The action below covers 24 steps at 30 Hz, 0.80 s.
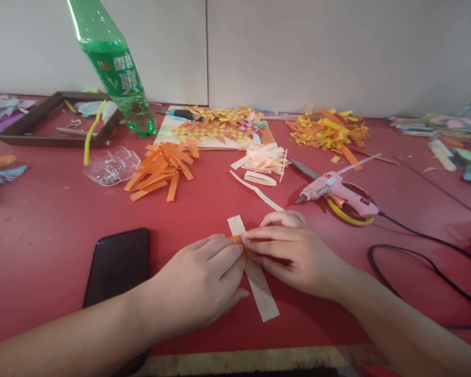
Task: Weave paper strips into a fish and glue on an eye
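- Head view: the left hand [206, 272] is half curled, palm down, its fingertips bunched at the orange strip [236, 239]; whether it grips, I cannot tell.
- The right hand [294, 251] is loosely bent, fingertips meeting at the orange strip's other end; a firm hold cannot be told.
- The orange strip lies across the pale strip [262, 293], which slants on the red table [314, 330] between the hands.
- The phone [118, 259] lies beside the left forearm, partly covered by it.
- Beyond the hands are an orange pile [163, 167] and a pale pile [266, 158].
- The glue gun [341, 193] lies right of the pale pile, over the yellow-handled scissors [349, 217].
- The green bottle [118, 78] stands behind the orange pile.
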Motion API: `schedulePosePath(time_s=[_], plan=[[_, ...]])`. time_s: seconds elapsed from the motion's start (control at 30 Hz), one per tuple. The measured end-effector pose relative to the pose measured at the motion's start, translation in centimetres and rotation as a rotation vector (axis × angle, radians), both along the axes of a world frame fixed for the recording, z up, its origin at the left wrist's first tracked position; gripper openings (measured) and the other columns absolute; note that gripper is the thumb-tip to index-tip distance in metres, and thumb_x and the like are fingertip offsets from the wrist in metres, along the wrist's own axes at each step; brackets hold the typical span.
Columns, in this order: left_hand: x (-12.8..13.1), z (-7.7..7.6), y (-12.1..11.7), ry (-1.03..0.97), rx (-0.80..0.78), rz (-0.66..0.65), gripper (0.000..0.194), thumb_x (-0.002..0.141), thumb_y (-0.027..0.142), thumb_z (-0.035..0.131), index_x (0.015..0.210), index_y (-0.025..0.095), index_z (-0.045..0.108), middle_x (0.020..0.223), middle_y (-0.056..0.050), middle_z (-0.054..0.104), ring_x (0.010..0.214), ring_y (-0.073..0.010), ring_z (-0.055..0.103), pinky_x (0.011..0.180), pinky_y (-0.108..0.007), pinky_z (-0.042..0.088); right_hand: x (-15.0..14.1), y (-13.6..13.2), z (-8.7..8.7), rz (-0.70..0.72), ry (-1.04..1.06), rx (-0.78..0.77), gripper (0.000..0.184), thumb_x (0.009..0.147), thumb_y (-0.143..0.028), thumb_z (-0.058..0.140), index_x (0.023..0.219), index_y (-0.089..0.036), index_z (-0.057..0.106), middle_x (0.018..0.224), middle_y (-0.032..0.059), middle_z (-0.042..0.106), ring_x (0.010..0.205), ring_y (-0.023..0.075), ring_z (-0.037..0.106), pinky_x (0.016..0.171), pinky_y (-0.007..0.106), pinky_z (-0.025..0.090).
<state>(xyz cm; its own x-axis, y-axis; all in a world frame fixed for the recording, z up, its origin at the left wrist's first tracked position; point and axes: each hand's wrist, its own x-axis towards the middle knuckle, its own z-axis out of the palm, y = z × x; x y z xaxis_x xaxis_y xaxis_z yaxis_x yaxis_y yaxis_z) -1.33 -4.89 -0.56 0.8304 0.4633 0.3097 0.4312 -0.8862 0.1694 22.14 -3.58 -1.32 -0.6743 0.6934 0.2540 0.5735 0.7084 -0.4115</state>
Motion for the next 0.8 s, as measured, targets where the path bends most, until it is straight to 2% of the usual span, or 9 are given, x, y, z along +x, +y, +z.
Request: schedulePosePath(time_s=[0.4,0.6,0.8], plan=[[-0.06,0.10,0.05,-0.002,-0.067,0.005,0.030,0.089,0.031,0.058,0.101,0.006,0.069,0.101,-0.015,0.070,0.097,-0.0300,0.066,0.088,-0.043,0.058,-0.06,-0.06,0.12,-0.022,0.022,-0.019,0.022,0.091,-0.023,0.060,0.110,-0.025,0.071,0.112,-0.0024,0.073,0.100,0.0193,0.053,0.091,0.039,0.040],[-0.18,0.11,-0.02,-0.005,-0.037,0.001,0.034,0.091,0.032,0.055,0.108,0.004,0.067,0.104,-0.016,0.070,0.095,-0.0303,0.067,0.088,-0.044,0.058,-0.26,-0.04,-0.57,-0.071,0.070,0.013,0.016,0.091,-0.026,0.062,0.102,-0.027,0.073,0.106,-0.0024,0.075,0.096,0.0180,0.057,0.091,0.038,0.042],[0.08,0.13,0.06,0.013,-0.050,0.011,0.034,0.090,0.031,0.057,0.109,0.004,0.067,0.103,-0.017,0.070,0.092,-0.0307,0.067,0.083,-0.045,0.060,-0.38,-0.16,-0.45,-0.083,0.060,-0.004,0.016,0.090,-0.026,0.063,0.102,-0.026,0.073,0.107,-0.0028,0.075,0.099,0.0190,0.057,0.092,0.039,0.042]])
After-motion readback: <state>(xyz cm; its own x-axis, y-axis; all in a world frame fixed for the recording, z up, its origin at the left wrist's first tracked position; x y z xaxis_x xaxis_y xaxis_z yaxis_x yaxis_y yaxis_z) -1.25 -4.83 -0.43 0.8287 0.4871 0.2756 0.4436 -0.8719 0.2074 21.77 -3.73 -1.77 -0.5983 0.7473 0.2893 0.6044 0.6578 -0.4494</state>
